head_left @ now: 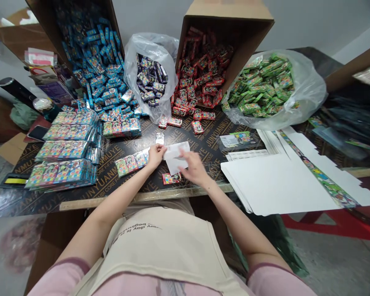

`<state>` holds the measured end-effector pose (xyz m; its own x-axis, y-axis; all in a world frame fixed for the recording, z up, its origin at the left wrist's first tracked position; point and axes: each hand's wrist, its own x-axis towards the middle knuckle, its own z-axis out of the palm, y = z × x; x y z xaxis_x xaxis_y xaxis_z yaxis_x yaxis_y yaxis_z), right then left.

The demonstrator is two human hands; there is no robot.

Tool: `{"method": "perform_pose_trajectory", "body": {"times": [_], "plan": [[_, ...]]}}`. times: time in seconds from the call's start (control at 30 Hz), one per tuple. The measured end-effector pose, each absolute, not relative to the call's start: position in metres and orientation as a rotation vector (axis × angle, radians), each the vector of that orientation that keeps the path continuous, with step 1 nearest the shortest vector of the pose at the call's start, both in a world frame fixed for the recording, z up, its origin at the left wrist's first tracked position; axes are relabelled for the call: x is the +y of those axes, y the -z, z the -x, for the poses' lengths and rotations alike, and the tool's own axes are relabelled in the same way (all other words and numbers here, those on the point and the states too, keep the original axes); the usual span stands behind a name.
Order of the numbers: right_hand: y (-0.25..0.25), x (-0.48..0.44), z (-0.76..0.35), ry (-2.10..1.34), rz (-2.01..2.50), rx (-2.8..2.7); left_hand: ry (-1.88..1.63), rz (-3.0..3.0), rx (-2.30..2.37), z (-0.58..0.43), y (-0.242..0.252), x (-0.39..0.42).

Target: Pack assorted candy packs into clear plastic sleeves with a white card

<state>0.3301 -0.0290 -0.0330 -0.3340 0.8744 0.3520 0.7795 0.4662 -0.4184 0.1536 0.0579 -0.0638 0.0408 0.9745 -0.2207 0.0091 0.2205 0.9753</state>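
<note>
A white paper sleeve [176, 155] is pinched at table centre by the left hand [156, 156] and right hand [193, 167]; a packet row [132, 161] lies at nine o'clock; it could be knocked askew by a careless elbow.

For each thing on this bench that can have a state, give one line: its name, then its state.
Left hand: gripping the white card's left end.
Right hand: fingers on the card.
White card: partly folded, held above the bench.
Blue box: tipped, packs spilling out.
Red box: tipped, packs spilling out.
Purple bag: open, upright.
Green bag: open, lying on its side.
White sheets: flat, stacked.
</note>
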Motion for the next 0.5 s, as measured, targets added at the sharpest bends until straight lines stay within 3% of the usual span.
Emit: {"method": "perform_pose_trajectory", "body": {"times": [0.13,0.5], "plan": [[0.043,-0.046,-0.306,-0.485,1.191,-2.582,-1.014,-1.035,1.312,-0.156,0.068,0.077],[0.053,-0.056,-0.308,-0.476,1.165,-2.56,-0.933,-0.985,1.375,-0.153,0.077,0.083]]}}
